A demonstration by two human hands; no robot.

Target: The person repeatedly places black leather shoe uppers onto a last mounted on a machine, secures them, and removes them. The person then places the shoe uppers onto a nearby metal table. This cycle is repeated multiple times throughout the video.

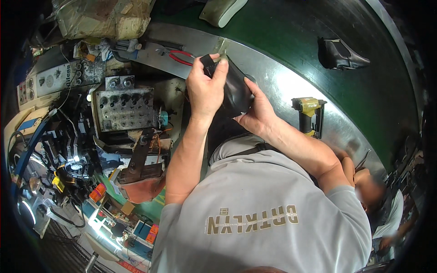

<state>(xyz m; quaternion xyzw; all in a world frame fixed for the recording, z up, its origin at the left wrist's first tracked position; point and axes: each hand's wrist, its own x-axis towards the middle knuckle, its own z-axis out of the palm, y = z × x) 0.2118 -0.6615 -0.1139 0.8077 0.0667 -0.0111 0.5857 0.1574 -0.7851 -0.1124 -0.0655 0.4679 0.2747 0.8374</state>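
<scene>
A black leather boot [237, 88] is held between my two hands, above the near edge of the metal bench ledge. My left hand [207, 86] grips its upper left end, the thumb pressed on top beside a dark strap-like piece. At the boot's lower right end, my right hand [263, 111] closes round it, fingers along the far side and thumb below. Its underside is hidden from view. Just left of the boot lie red-handled pliers [180, 58] on the ledge.
A yellow and black staple gun [309, 113] rests on the ledge at right. Beyond, a green conveyor surface [277, 34] carries another black ankle boot [341, 54] and a pale shoe last [222, 11]. Machinery with a knobbed control box [125, 109] crowds the left. Another person [371, 189] is at the right.
</scene>
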